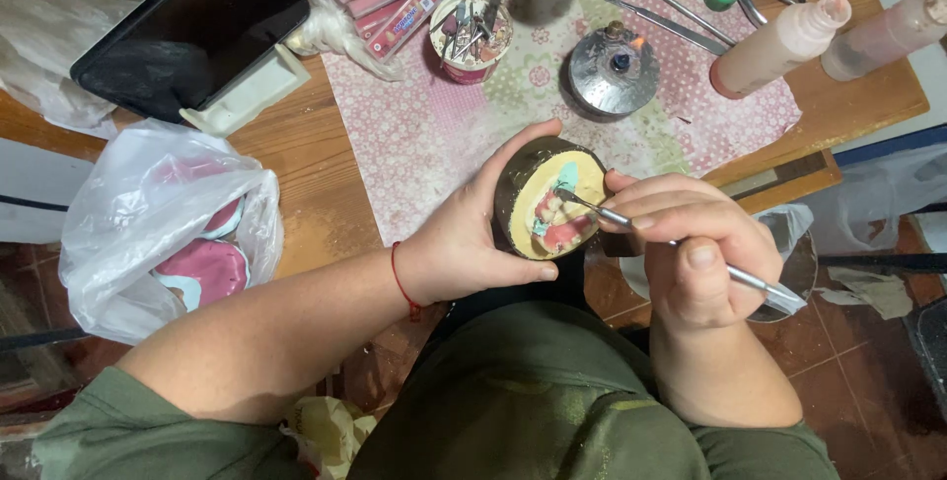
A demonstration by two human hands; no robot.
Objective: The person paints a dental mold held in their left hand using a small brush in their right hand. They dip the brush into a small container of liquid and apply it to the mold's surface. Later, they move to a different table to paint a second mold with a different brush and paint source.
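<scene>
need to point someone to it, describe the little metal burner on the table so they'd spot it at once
Start at the pink floral mat on the wooden table. Near its middle, beyond the hands, sits a round, domed metal burner. Unlike the cup of tools beside it, it is squat, shiny, and has a dark central wick.

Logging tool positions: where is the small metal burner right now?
The metal burner sits upper centre on the patterned mat, between the tool cup and the pink bottles.

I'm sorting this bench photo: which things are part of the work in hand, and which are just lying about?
In hand:
left hand holding the round mould
right hand holding the thin metal tool

Lying about:
dark tablet
plastic bag
two pink bottles
cup of instruments
small burner
</scene>
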